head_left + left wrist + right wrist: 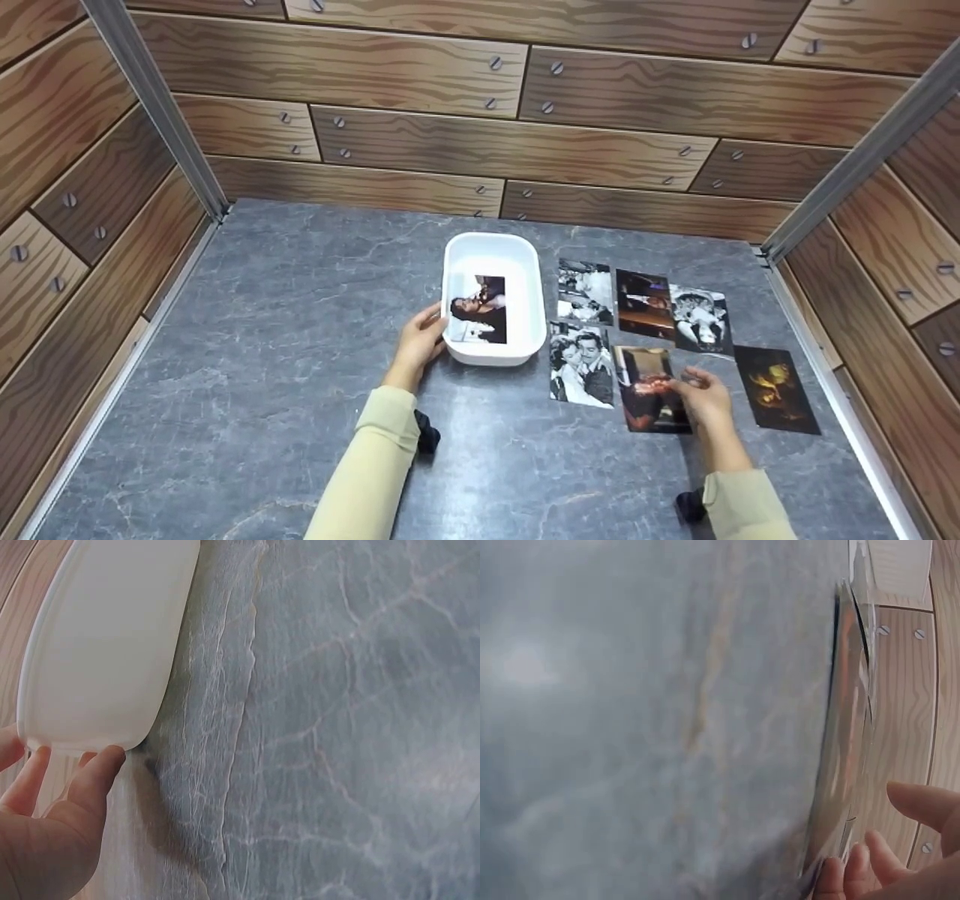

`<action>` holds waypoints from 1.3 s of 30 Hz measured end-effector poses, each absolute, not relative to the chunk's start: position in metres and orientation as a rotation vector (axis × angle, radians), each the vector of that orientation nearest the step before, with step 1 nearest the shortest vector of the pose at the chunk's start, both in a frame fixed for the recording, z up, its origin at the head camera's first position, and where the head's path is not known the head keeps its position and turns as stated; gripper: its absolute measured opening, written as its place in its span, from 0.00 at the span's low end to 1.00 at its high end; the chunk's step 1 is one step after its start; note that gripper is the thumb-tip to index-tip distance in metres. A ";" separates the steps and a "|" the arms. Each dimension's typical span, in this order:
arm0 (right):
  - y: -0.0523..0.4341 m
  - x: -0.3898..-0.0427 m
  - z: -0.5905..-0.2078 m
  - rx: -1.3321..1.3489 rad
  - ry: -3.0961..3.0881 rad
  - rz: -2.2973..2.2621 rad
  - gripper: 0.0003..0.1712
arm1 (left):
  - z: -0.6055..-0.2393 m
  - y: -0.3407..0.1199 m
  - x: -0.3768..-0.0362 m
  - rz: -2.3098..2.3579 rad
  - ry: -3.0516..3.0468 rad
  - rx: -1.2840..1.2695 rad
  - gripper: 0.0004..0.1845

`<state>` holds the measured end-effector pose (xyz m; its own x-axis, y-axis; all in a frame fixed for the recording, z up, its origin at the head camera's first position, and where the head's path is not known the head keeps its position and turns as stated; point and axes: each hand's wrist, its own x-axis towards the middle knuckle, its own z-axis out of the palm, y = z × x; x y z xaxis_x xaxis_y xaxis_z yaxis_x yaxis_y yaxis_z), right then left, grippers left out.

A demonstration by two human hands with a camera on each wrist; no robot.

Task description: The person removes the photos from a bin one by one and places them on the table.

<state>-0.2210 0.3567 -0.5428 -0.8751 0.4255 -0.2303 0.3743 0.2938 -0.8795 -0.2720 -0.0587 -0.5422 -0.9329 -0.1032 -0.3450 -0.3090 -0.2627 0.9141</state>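
Observation:
A white rectangular tub [493, 355] stands near the middle of the table, with one photo print [489, 313] lying inside it. My left hand [416, 346] touches the tub's left side, fingertips and thumb along the outer rim. In the left wrist view, the fingers [90, 784] are spread at the rim. My right hand [709, 405] is over the right edge of a dark reddish photo print [651, 411]. Its fingertips are right at that print's edge, while the thumb [919, 802] stands apart from the fingers in the right wrist view.
Around the right hand lie black-and-white prints [581, 367] [585, 289] [701, 319], a dark orange print [645, 304] and a nearly black print [778, 390]. Wood-patterned panels [420, 135] wall the grey marbled table [262, 360] at the back and sides.

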 end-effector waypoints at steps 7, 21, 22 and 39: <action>0.344 -0.250 -0.510 -0.706 -2.394 1.780 0.38 | -0.542 -0.060 -0.272 2.357 1.811 -0.509 0.23; 0.235 -0.320 -0.457 -0.434 -2.277 2.169 0.43 | -0.541 -0.060 -0.273 2.329 1.823 -0.508 0.23; 0.223 -0.321 -0.457 -0.398 -2.279 2.184 0.43 | -0.541 -0.060 -0.273 2.329 1.823 -0.508 0.23; 0.118 -0.369 -0.592 -0.400 -2.433 2.224 0.52 | -0.543 -0.060 -0.273 2.345 1.822 -0.488 0.23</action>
<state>-0.3691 0.1182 -0.5919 -0.9552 0.0561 -0.2905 0.2944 0.0808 -0.9523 -0.2728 -0.0601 -0.5433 -0.9388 -0.0927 -0.3318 -0.2986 -0.2614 0.9179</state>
